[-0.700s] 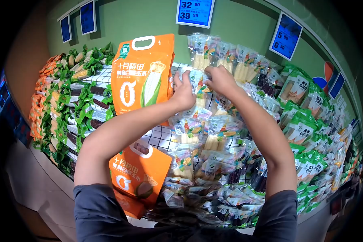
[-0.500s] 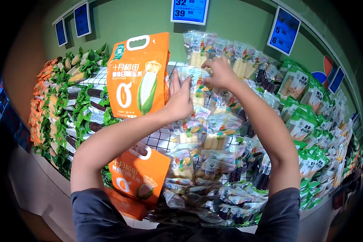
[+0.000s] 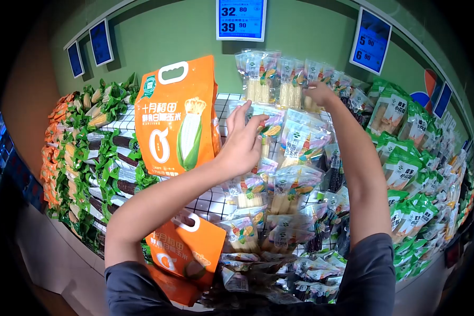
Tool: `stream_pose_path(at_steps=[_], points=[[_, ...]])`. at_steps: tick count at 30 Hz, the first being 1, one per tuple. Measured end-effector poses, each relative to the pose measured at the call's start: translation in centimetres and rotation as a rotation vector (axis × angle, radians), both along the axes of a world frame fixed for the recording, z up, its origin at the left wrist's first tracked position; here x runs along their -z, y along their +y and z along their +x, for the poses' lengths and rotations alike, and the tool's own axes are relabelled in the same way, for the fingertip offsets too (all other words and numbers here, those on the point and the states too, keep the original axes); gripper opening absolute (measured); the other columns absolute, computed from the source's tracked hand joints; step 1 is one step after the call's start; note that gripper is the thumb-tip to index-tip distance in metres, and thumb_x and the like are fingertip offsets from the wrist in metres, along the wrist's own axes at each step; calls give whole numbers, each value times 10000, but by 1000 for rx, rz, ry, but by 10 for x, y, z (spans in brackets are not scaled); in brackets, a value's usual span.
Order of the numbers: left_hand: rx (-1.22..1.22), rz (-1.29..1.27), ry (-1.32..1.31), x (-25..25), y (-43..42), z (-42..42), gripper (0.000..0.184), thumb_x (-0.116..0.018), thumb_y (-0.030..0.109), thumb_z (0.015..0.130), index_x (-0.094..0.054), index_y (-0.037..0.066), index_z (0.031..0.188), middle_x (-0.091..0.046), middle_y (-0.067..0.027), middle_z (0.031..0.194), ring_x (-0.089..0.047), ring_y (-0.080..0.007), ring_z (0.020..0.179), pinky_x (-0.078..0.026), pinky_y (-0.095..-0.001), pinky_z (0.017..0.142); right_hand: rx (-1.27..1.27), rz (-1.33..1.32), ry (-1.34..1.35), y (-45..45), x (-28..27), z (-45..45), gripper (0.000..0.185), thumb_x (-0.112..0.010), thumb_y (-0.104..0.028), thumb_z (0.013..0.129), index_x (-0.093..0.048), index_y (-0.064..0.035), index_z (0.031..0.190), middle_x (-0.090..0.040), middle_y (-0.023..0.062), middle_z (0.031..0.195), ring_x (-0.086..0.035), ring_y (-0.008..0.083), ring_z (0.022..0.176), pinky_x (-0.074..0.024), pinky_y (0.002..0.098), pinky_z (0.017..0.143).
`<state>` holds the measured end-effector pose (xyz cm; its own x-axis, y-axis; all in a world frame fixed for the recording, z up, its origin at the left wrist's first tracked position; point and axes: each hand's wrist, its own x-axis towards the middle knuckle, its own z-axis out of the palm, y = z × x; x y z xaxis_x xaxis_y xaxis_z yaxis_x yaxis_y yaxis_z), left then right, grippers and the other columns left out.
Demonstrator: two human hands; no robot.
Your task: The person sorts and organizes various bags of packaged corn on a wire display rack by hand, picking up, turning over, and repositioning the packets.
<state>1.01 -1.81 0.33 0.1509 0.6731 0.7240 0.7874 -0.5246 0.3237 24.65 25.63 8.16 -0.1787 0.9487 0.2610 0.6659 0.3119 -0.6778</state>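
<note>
My left hand (image 3: 242,145) is open, its fingers spread over the left edge of a clear corn packet (image 3: 271,126) in the second row. Whether its fingertips press on the plastic is hard to tell. Farther back, my right hand (image 3: 321,95) has its fingers curled in at a corn packet (image 3: 317,73) in the rear row, which it partly hides. Left of that one stand two more upright packets of pale cobs. Between my arms a corn packet (image 3: 300,139) leans on the rack, label facing me.
A big orange corn bag (image 3: 176,116) stands left of my left hand; another orange bag (image 3: 181,247) sits below my forearm. Green-husked corn (image 3: 110,100) fills the far left. Green packets (image 3: 389,110) line the right side. A price screen (image 3: 240,20) hangs above.
My right hand has moved right, from a second-row packet to the rear row. My left hand has spread its fingers and stays near the same packet. The view has shifted slightly.
</note>
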Motion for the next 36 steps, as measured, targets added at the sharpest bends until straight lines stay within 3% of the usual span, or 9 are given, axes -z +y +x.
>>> stream_pose_path(at_steps=[8,16,18,22,25,27,28,30,36], points=[[53,-105,-82,0,7,13,487,-592,48,943,-512,136,1414,-259,-286,1600,-213,-497,1464,-193,-575,1208,-121,-209,-104,-8,-5,-24,319,-810,-241,873,-701,44,966,-730,105,932,-698,199,740,-593,338,645],[60,-71,-82,2,14,17,489,-601,57,937,-529,117,1417,-318,-274,1566,-249,-488,1440,-219,-560,1196,-63,-230,1,8,6,-41,312,-820,-242,894,-630,1,842,-688,68,735,-612,180,580,-571,387,593],[62,-48,-72,-1,15,20,493,-594,34,916,-531,88,1402,-318,-295,1548,-256,-504,1428,-229,-565,1194,-86,-299,-86,-3,-4,-43,452,-836,-144,881,-517,36,1145,-716,134,860,-679,203,677,-574,405,562],[36,-43,-99,-2,18,21,492,-573,28,939,-519,111,1421,-367,-257,1541,-277,-458,1433,-248,-516,1198,-130,-362,16,-3,-8,-42,440,-842,-149,868,-554,68,1121,-719,127,857,-692,227,667,-583,409,577],[37,13,-207,-7,18,16,451,-506,20,979,-512,110,1421,-438,-225,1497,-330,-396,1428,-275,-469,1194,1,-68,-319,0,-13,-46,453,-838,-159,848,-606,63,1167,-737,147,926,-730,297,799,-600,447,698],[41,-46,-342,-14,7,13,435,-470,3,993,-495,87,1419,-452,-229,1469,-371,-371,1389,-313,-439,1150,103,367,-491,-1,-13,-50,500,-753,-144,865,-614,-44,1335,-684,171,1289,-706,346,1069,-581,421,930],[52,-105,-478,-18,3,12,420,-433,-14,1007,-477,64,1417,-466,-234,1442,-412,-345,1351,-351,-409,1106,99,370,-486,-2,-17,-53,500,-753,-144,865,-614,-44,1335,-684,171,1289,-706,346,1069,-581,421,930],[148,-38,-544,-16,10,2,371,-387,14,1040,-467,44,1401,-502,-200,1408,-455,-315,1326,-360,-381,1112,-15,465,-520,-3,-27,-56,564,-698,-102,880,-562,-119,1428,-473,137,1567,-538,353,1341,-469,467,1104],[325,35,-710,-24,-14,-6,324,-347,40,1069,-470,48,1369,-553,-126,1395,-516,-219,1329,-382,-402,1148,152,543,-590,-2,-43,-77,499,-682,-75,885,-587,-124,1372,-506,112,1513,-396,382,1435,-359,544,1146]])
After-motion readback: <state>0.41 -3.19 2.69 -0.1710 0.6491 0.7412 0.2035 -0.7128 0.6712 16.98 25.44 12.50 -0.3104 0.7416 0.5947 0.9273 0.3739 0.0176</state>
